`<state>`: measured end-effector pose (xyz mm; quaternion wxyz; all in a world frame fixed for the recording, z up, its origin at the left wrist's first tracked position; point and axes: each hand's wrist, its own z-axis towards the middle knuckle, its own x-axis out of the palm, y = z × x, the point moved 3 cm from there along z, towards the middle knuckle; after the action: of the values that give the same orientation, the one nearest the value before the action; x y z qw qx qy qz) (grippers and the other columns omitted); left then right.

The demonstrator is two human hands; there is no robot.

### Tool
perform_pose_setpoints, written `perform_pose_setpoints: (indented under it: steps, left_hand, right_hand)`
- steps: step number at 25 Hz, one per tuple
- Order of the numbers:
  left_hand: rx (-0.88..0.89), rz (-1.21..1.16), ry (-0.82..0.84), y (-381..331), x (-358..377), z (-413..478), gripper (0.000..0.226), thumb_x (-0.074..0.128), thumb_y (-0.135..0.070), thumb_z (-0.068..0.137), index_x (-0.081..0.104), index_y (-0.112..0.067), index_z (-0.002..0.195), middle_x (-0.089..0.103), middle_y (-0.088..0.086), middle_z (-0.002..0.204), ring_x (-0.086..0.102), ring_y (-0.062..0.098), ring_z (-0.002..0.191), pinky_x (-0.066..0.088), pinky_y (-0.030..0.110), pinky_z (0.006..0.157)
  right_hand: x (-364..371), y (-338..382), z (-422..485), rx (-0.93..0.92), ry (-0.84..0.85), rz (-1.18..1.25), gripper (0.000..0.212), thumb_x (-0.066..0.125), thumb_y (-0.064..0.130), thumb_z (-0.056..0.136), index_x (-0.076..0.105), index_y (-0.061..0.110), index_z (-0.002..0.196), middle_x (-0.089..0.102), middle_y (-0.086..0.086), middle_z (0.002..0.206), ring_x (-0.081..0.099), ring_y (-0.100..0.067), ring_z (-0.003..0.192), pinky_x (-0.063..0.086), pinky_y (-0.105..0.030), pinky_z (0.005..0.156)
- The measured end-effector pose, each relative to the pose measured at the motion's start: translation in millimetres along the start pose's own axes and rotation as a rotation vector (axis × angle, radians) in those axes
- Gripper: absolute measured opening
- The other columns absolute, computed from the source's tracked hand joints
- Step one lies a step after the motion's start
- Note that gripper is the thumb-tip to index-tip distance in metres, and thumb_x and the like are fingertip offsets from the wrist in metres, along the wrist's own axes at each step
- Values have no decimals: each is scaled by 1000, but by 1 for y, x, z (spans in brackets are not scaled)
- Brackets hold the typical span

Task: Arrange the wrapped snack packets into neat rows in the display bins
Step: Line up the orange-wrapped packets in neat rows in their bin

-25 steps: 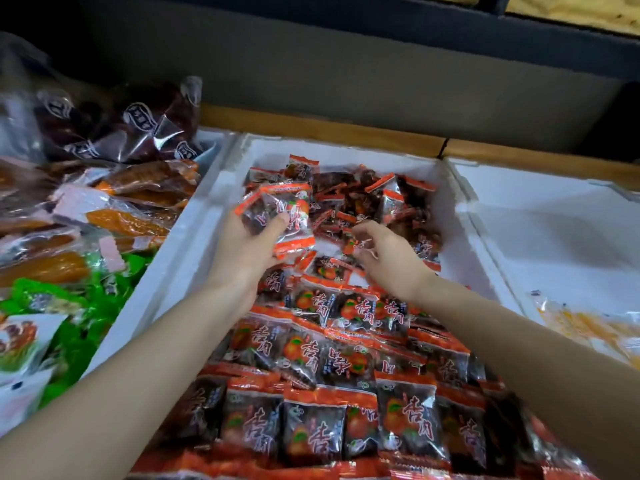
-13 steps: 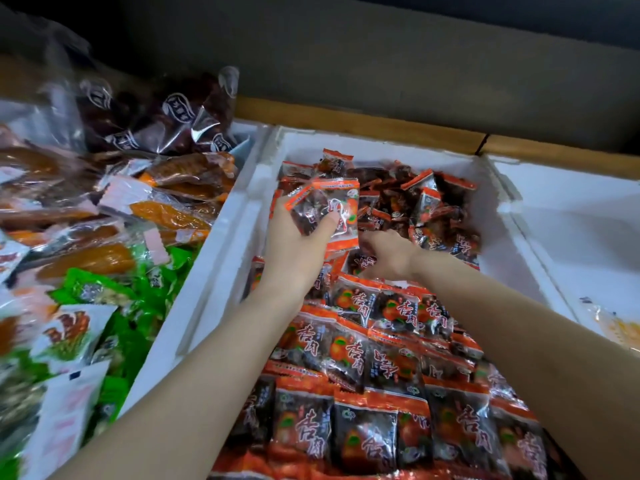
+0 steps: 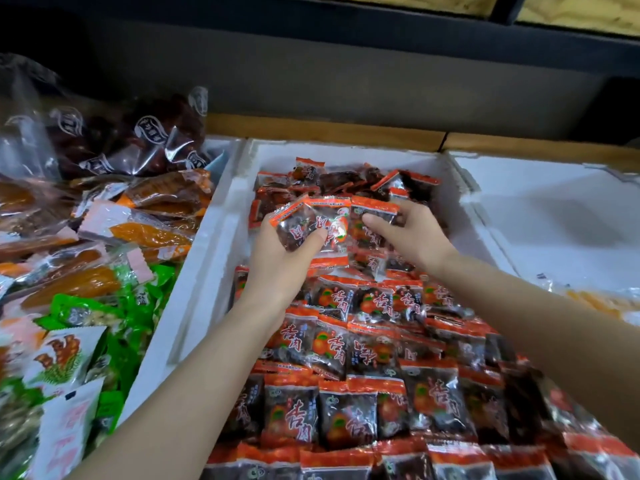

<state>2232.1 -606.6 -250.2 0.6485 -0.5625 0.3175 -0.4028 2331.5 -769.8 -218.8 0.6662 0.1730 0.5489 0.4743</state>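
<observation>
A stack of packets [image 3: 313, 225] is gripped in the left hand [image 3: 282, 261], and a single packet [image 3: 375, 211], pinched in the right hand [image 3: 414, 239], is held just right of it, orange seal far.

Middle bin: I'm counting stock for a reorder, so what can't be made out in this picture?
- Head view: number of packets in the left hand; they overlap, and the hand covers part.
- Head view: middle bin floor and lower layers; the rows and loose heap cover them.
- Head view: nearest rows; cut by the bottom edge.
- Head view: yellow packets in the right bin; blurred, cut by the right edge.
</observation>
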Motion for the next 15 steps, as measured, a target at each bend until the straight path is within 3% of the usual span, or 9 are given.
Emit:
perform_pose_setpoints:
  steps: [4, 7, 9, 13, 15]
  left_hand:
    - [-22, 31, 63, -2, 13, -16, 50, 74, -45, 75, 51, -37, 118, 62, -11, 121, 58, 15, 114, 44, 50, 101]
    - [-67, 14, 114, -8, 29, -37, 66, 74, -55, 66, 48, -33, 122, 60, -10, 125, 56, 16, 117, 42, 50, 103]
    - [-92, -23, 156, -10, 40, -51, 60, 75, -51, 70, 49, -32, 121, 61, -10, 123, 56, 15, 116, 42, 50, 103]
    - [-175, -53, 267, -3, 59, -81, 67, 75, -47, 75, 45, -23, 130, 57, -6, 127, 55, 12, 117, 43, 44, 103]
    - [-199, -46, 308, -1, 65, -92, 42, 72, -34, 83, 52, -23, 117, 65, -10, 110, 60, 4, 102, 47, 35, 94]
  right_hand:
    - [-56, -3, -52, 27, 6, -65, 17, 72, 30, 79, 62, 16, 80, 58, 5, 65, 49, -6, 54, 38, -22, 55]
    - [-80, -9, -92, -16, 206, -247, 16, 69, 27, 82, 57, 25, 71, 59, 8, 63, 52, -3, 56, 38, -18, 56]
    - [-81, -20, -109, -31, 313, -394, 22, 65, 28, 85, 51, 32, 68, 54, 9, 64, 52, -1, 61, 36, -15, 59]
    - [-80, -34, -124, -49, 448, -477, 32, 58, 25, 91, 41, 30, 65, 46, 8, 61, 45, 2, 58, 34, -14, 61]
    - [-79, -39, -128, -92, 511, -542, 25, 57, 26, 92, 48, 28, 69, 50, 11, 68, 45, 1, 63, 31, -17, 63]
